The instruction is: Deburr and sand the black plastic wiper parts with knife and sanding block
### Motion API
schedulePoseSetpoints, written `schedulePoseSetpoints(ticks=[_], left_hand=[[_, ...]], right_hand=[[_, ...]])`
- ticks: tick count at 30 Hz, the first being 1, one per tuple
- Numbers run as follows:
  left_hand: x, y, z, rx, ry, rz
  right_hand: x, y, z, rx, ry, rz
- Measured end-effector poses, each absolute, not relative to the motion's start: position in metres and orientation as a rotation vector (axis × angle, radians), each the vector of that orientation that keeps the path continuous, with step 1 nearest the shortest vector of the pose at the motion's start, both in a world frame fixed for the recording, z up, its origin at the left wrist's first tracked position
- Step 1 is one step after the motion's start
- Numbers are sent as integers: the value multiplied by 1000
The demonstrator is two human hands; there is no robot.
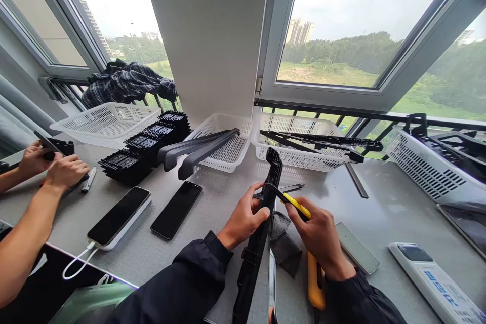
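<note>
My left hand (245, 217) is closed around a long black plastic trim piece (252, 263), which runs from the lower edge up to a curved, ribbed end. In my right hand (322, 235) is a yellow-and-black utility knife (297, 206). Its front end meets the trim piece just above my left fingers; whether the blade touches cannot be told. Beneath my right hand lies a tool with an orange-yellow handle (315, 286). A crumpled dark grey cloth (284, 245) rests between the trim piece and that hand.
Left, a co-worker's hands (64, 172) hold a dark part. Two phones (176, 210) (119, 217) lie nearby, beside stacked black grid parts (142, 149). White baskets (224, 162) (296, 159) (429, 167) line the window side, several holding black trim. A white device (436, 278) lies right.
</note>
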State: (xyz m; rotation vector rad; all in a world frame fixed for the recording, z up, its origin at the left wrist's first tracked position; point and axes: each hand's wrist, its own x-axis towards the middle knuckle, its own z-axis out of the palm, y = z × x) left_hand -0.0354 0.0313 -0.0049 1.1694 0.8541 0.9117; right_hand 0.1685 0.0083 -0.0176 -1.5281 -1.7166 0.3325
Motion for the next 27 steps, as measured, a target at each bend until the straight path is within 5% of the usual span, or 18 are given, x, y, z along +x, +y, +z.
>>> schedulePoseSetpoints(ticks=[27], left_hand=[[-40, 41, -8, 1021, 888, 991]], right_hand=[[167, 6, -21, -1450, -1800, 276]])
